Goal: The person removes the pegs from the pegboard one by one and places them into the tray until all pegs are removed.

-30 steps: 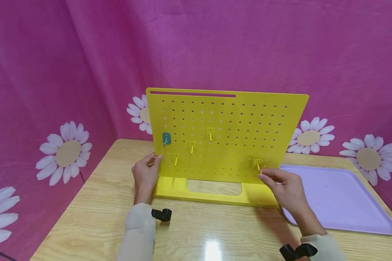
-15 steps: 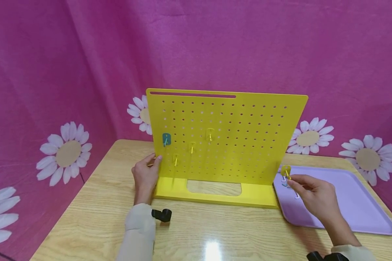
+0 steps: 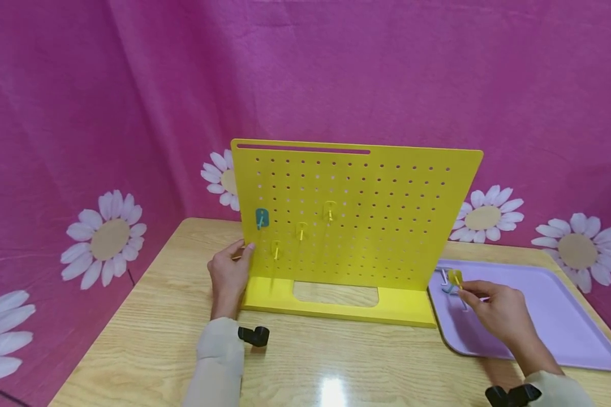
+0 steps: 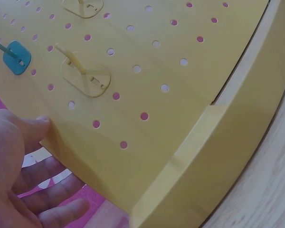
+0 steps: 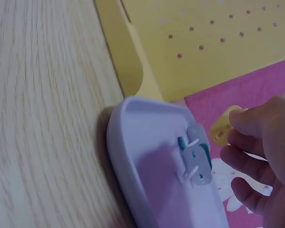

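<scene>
A yellow pegboard (image 3: pixel 377 198) stands upright on its base. My left hand (image 3: pixel 230 276) holds its left edge, thumb (image 4: pixel 35 127) on the front face and fingers behind. Fixed to the board are a teal hook (image 3: pixel 262 218) and several yellow hooks, one of them a yellow hook (image 4: pixel 85 76) close to that thumb. Above the left part of the purple tray (image 3: pixel 555 316), my right hand (image 3: pixel 499 311) pinches a loose yellow hook (image 5: pixel 222 127) between thumb and fingertips. Below it in the tray lie white and teal hooks (image 5: pixel 195 159), partly overlapping.
The tray sits on the wooden table (image 3: pixel 310 356), close against the right end of the board's base (image 3: pixel 407 305). A pink cloth (image 3: pixel 336 68) with white flowers hangs behind and at the left.
My right hand has carried the yellow hook from the board's lower right rightward to above the tray, lowering it slightly. The left hand keeps its place on the board's edge.
</scene>
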The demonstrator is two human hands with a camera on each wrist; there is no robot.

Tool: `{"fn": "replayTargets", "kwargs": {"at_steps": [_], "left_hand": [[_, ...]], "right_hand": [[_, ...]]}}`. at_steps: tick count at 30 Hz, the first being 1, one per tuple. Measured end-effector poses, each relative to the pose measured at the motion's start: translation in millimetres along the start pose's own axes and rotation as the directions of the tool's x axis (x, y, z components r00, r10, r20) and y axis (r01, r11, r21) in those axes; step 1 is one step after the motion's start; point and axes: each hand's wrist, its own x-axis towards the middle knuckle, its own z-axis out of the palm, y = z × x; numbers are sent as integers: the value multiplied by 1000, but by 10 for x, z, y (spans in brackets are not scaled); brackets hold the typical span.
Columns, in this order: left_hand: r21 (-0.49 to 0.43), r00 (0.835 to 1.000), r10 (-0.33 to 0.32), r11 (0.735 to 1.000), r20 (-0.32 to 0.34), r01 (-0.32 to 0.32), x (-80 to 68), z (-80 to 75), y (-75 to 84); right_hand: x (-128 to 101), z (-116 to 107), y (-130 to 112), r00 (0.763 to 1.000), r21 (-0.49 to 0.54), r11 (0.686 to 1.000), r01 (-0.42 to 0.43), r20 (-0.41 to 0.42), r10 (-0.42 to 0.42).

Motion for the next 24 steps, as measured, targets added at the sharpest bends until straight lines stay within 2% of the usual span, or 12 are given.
{"fn": "replayTargets", "kwargs": {"at_steps": [7,12,14,18,24], "left_hand": [[-13,1000,15,1000,-9,-16,-2,7,-4],[-17,1000,19,1000,-11,-19,-3,4,-1],[-20,1000,15,1000,-9,-15,-5,2,0],[-22,1000,8,1000,-8,-8,-7,4,-1],[-24,1000,11,1000,-9,-11,-2,8,-4]], "right_hand": [[12,54,129,996,-97,995,-22,87,30],[28,68,164,977,-160,986,-51,195,83],[27,77,163,975,-155,987,-51,206,82],[36,71,140,981,-121,992,-37,186,60],[77,12,6,997,-32,999,-10,75,13]]}}
